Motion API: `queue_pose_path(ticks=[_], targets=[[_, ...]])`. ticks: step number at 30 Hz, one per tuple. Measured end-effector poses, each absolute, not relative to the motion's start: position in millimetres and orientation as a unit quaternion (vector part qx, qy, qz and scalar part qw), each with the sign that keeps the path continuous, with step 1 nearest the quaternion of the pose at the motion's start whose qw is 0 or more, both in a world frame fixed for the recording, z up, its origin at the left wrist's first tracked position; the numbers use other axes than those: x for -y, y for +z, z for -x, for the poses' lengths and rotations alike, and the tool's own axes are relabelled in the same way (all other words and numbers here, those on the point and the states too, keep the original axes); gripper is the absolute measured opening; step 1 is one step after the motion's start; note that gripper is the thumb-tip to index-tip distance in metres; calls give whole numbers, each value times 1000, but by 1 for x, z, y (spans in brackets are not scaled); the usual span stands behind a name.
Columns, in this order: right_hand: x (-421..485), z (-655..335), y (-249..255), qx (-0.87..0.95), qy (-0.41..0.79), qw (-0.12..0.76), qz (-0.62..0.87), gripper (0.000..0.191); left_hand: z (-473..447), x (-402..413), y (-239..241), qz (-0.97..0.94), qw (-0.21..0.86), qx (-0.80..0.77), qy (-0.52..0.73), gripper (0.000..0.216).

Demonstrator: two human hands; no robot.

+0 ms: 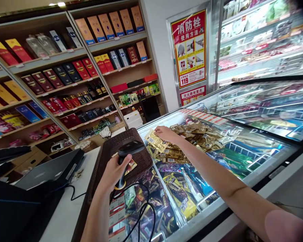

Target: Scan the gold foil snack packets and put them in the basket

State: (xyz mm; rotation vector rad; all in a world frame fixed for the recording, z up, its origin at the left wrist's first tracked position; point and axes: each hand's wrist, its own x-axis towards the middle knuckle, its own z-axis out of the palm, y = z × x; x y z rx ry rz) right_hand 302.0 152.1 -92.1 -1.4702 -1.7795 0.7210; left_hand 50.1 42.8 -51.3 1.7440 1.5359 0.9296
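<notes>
My left hand (113, 173) is wrapped round the handle of a black barcode scanner (131, 147), whose cable hangs down in loops. The scanner's head is over a brown woven basket (108, 143). A small gold-and-red packet (131, 166) shows below the scanner, partly hidden by my hand. Farther right, my right hand (165, 133) pinches the upper edge of a shiny gold packet (157, 142). This packet is at the left side of a heap of similar gold packets (204, 134) on the glass top of a chest freezer (262, 141).
Wrapped goods, including a yellow package (183, 198), lie beneath the freezer glass. A white counter (84, 183) with a dark laptop-like device (50, 169) is at left. Shelves of boxed goods (68, 72) line the back wall. A lit display fridge (265, 43) stands at right.
</notes>
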Motion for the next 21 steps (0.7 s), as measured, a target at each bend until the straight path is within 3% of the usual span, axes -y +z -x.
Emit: queue_pose_path(ticks=[21], targets=[[-152, -312, -93, 707, 247, 331, 574, 21, -59, -40, -52, -689, 277, -594, 310, 51]])
